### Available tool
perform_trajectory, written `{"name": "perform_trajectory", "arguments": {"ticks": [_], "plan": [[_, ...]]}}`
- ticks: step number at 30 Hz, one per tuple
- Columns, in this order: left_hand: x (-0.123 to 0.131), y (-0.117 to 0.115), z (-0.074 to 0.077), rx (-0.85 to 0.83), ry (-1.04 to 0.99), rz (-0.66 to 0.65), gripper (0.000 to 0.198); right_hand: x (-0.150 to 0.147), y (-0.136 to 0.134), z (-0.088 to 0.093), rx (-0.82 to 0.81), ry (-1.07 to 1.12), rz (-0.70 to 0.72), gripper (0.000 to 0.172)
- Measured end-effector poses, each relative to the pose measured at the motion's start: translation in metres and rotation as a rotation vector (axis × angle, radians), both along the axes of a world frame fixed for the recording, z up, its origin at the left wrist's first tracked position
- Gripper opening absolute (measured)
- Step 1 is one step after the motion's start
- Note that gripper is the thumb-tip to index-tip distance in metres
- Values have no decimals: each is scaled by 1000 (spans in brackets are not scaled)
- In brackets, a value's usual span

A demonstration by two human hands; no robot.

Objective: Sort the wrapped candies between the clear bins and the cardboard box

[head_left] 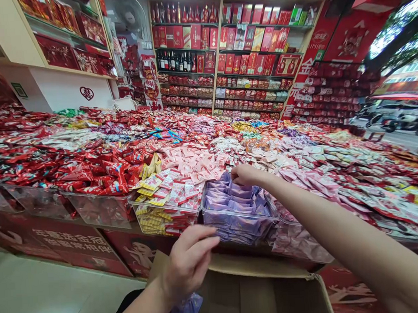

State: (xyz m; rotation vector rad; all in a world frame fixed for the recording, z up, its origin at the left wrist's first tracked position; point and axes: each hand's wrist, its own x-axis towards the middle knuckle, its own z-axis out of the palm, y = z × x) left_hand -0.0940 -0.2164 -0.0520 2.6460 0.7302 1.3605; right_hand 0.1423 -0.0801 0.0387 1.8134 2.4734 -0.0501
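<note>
My right hand (245, 175) is over the back of a clear plastic bin (239, 216) of purple snack packets (236, 199). Its fingers are curled down beside the rear packets, and whatever they hold, if anything, is hidden. Nearer to me, my left hand (191, 255) hovers above a cardboard box (265, 264), its fingers bent loosely and partly apart with nothing visible in them. More purple packets (190, 308) lie at the box's left side, below that hand. The packets in the bin stand in rows, tilted.
Left of the purple bin is a bin of yellow and white packets (158, 188), then red ones (106, 175). Pink packets (310, 184) heap up at the right. Shelves of bottles and boxes (221, 50) rise behind. A fan (130, 17) stands at the back left.
</note>
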Motion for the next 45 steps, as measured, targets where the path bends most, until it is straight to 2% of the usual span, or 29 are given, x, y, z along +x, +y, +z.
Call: {"name": "perform_trajectory", "arguments": {"ticks": [3,5,8,11,15,17,21,25,27,30,33,35,38,41,45], "plan": [[46,39,43,11,112,59,25,0,0,1,-15,23,-20,20],[76,73,59,-28,252,108,20,1,0,1,-23,35,-29,21],[110,116,64,-182,513,96,19,5,3,0,-41,55,-38,24],[126,138,61,-226,574,110,20,13,1,3,-58,92,-50,27],[128,143,57,-242,592,124,23,26,-14,11,-22,173,-70,25],[128,142,57,-251,599,130,24,30,-23,12,-8,146,-49,22],[128,138,59,-255,626,139,25,26,-32,4,13,6,-32,20],[128,135,66,-261,691,133,28,19,-33,0,19,-35,-25,19],[126,136,71,-276,738,123,29,20,-37,8,12,-65,16,18],[124,140,78,-304,815,101,28,27,-46,31,35,-134,23,16],[123,145,81,-295,853,104,23,35,-54,53,92,-198,-110,18],[125,146,79,-258,838,129,24,36,-55,56,114,-216,-249,21],[130,147,71,-160,793,123,32,32,-51,44,62,-213,-364,24],[134,145,62,-31,790,73,32,27,-47,24,20,-220,-373,28],[131,137,56,10,775,126,29,28,-46,9,42,-188,-368,31]]}}
